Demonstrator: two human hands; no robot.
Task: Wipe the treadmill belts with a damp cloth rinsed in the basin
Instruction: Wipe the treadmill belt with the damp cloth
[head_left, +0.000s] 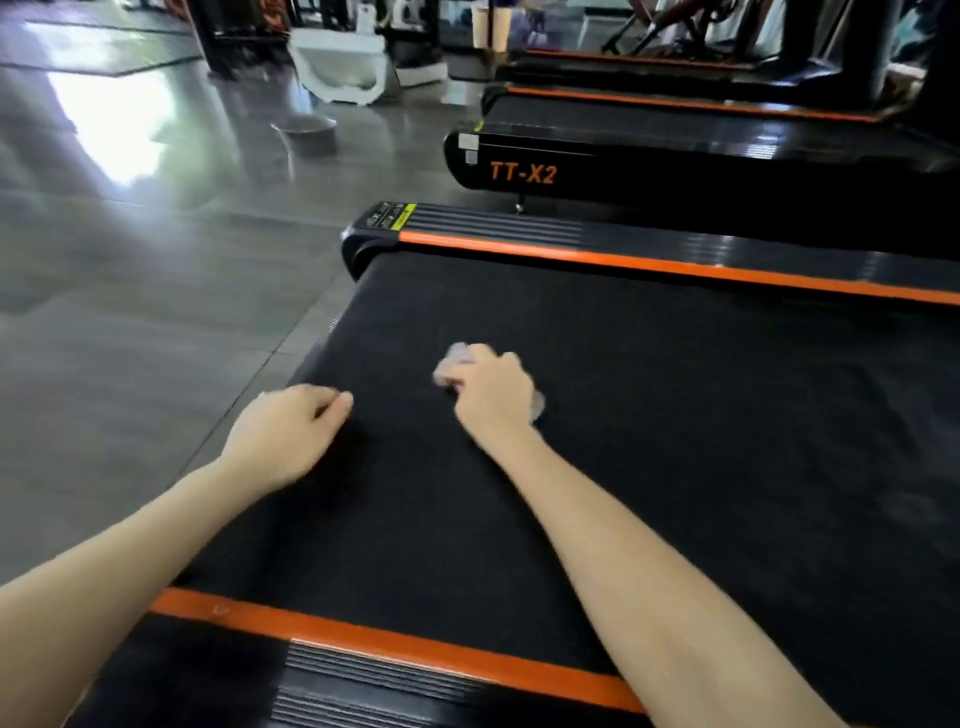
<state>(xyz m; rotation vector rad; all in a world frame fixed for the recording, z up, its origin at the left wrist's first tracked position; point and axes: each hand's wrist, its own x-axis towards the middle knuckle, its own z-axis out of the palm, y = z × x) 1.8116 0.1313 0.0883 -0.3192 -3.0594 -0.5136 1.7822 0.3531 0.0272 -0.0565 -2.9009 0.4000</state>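
Resting on the black treadmill belt (649, 415), a pale crumpled cloth (457, 358) sits bunched under the right hand (493, 395), whose fingers are curled round it (cloth edges blurred). Left hand (291, 431) lies near the belt's end edge, fingers loosely curled, holding nothing. Orange side rail (623, 262) borders the belt's far side. Metal basin (306, 132) stands on the grey floor (130, 312), well apart from the belt. Neighbouring treadmill (522, 172) is marked TT-X2.

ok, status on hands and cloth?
Right hand grips cloth, pressed on near treadmill belt. Left hand loosely curled on belt, holding nothing. Basin off on the floor; nothing else on belt.
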